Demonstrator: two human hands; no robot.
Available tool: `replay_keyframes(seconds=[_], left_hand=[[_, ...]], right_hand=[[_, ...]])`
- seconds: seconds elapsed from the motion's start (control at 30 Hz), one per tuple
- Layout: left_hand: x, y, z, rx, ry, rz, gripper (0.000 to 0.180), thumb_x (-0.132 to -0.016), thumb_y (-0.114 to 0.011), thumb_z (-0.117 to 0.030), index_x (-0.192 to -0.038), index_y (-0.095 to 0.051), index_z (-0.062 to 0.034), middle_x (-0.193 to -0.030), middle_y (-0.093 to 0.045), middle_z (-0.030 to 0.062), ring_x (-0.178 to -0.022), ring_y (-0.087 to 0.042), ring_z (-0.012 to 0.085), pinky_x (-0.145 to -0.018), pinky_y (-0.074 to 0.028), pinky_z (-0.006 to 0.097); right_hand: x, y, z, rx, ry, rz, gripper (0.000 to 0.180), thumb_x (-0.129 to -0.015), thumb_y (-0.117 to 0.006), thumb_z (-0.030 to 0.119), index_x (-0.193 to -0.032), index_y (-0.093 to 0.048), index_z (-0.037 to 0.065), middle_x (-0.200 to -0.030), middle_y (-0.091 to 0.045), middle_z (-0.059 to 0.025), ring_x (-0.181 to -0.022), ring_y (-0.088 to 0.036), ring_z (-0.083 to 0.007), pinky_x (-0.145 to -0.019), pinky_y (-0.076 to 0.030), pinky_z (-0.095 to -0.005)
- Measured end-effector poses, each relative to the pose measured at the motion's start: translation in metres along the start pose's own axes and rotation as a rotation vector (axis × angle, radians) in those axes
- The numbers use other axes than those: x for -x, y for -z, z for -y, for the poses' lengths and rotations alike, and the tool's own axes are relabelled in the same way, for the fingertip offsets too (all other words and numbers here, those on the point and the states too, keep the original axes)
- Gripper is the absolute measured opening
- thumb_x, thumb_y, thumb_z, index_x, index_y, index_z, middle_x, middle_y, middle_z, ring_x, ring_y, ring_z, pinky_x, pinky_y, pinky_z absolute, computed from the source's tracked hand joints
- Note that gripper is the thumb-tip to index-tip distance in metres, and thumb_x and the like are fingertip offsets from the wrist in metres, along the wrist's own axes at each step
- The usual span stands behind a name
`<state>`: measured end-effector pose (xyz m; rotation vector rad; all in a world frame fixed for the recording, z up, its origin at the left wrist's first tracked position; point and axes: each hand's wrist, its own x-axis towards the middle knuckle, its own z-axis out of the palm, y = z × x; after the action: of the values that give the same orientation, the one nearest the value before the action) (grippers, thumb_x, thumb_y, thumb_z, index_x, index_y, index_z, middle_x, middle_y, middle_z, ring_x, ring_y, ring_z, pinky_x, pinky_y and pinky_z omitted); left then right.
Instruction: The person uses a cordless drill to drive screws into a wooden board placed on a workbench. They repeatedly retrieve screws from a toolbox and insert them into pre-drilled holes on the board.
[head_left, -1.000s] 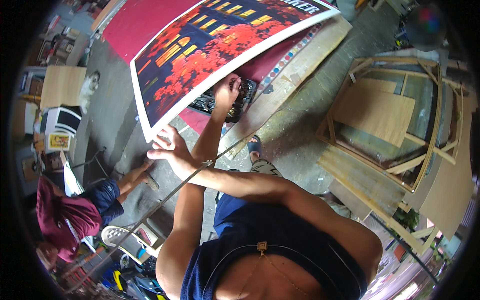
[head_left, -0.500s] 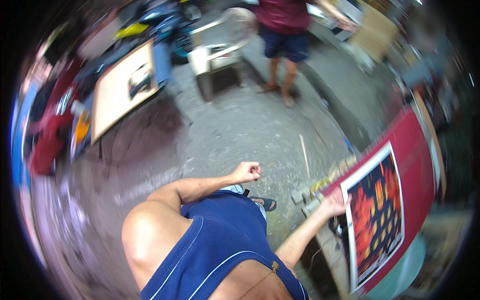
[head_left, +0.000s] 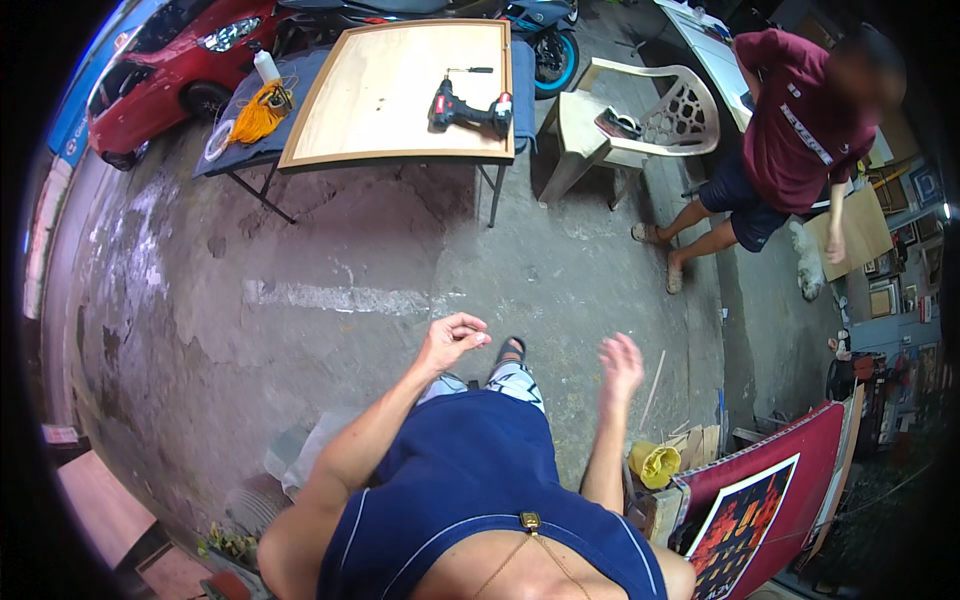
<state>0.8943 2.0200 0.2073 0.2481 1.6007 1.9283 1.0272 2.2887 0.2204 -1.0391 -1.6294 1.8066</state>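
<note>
My left hand (head_left: 455, 342) is in front of my body, its fingers curled in toward the thumb. Whether something small sits in that pinch I cannot make out. To the right, my right hand (head_left: 622, 368) is raised with its fingers loosely stretched, slightly blurred, holding nothing. Both are over the concrete floor, touching no surface. Ahead stands a table bearing a wood-framed board (head_left: 390, 100). On the board lie a black and red cordless drill (head_left: 468, 110) and a screwdriver (head_left: 470, 70).
Orange cord (head_left: 262, 112) and a white bottle (head_left: 266, 67) sit left of the board. A plastic chair (head_left: 640, 125) holds a tape dispenser (head_left: 618, 124). A person in a maroon shirt (head_left: 800, 120) stands at right. Near right is a maroon panel with a poster (head_left: 745, 525); a red car (head_left: 165, 75) is far left.
My view has swung left toward the table. My right hand has come off the poster on the maroon panel. My left hand stays curled in front of me.
</note>
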Motion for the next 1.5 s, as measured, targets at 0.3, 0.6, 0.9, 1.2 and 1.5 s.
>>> replay_keyframes(seconds=[0.3, 0.6, 0.9, 1.2, 1.5], left_hand=[[-0.101, 0.087, -0.089, 0.053, -0.196, -0.256, 0.011, -0.079, -0.063, 0.002, -0.089, -0.059, 0.0034, -0.083, -0.063, 0.0113, -0.075, -0.062, 0.0164, -0.069, -0.052, 0.027], [-0.239, 0.223, -0.143, -0.013, -0.452, -0.129, 0.01, -0.075, -0.063, 0.006, -0.083, -0.062, 0.0015, -0.07, -0.054, 0.0028, -0.063, -0.049, 0.0095, -0.06, -0.04, 0.021], [-0.358, 0.334, -0.196, -0.172, -0.473, 0.166, 0.014, -0.072, -0.07, -0.009, -0.079, -0.06, -0.0024, -0.094, -0.05, 0.0094, -0.094, -0.047, 0.0216, -0.084, -0.039, 0.036], [-0.44, 0.52, -0.197, -0.04, -0.047, -0.052, 0.017, -0.082, -0.06, -0.009, -0.096, -0.055, -0.0005, -0.091, -0.058, 0.0104, -0.088, -0.055, 0.0218, -0.078, -0.046, 0.037], [-0.419, 0.627, -0.208, 0.069, 0.187, -0.378, 0.015, -0.084, -0.057, -0.003, -0.098, -0.055, 0.0025, -0.087, -0.059, 0.0081, -0.075, -0.061, 0.0165, -0.066, -0.051, 0.025]], right_hand=[[-0.029, -0.293, 0.031, -0.259, -0.262, 0.933, 0.02, -0.085, -0.059, 0.013, -0.1, -0.063, 0.0, -0.083, -0.062, -0.0047, -0.077, -0.056, -0.0103, -0.07, -0.045, -0.0235], [-0.121, -0.457, 0.063, -0.515, -0.702, 1.078, 0.019, -0.087, -0.055, 0.008, -0.099, -0.059, -0.005, -0.072, -0.062, -0.005, -0.058, -0.059, -0.0079, -0.051, -0.049, -0.0164], [-0.163, -0.598, 0.049, -0.698, -0.862, 0.825, 0.013, -0.089, -0.051, 0.014, -0.085, -0.058, 0.004, -0.061, -0.057, -0.0004, -0.046, -0.053, -0.0066, -0.036, -0.04, -0.0202], [-0.184, -0.769, 0.015, -0.143, -0.395, 0.61, 0.01, -0.079, -0.056, 0.013, -0.081, -0.061, 0.004, -0.062, -0.057, -0.0039, -0.047, -0.051, -0.0087, -0.04, -0.039, -0.0219], [-0.219, -0.846, -0.011, 0.457, 0.035, 0.443, 0.024, -0.072, -0.06, 0.018, -0.088, -0.06, -0.001, -0.073, -0.061, -0.013, -0.064, -0.059, -0.0199, -0.059, -0.048, -0.0347]])
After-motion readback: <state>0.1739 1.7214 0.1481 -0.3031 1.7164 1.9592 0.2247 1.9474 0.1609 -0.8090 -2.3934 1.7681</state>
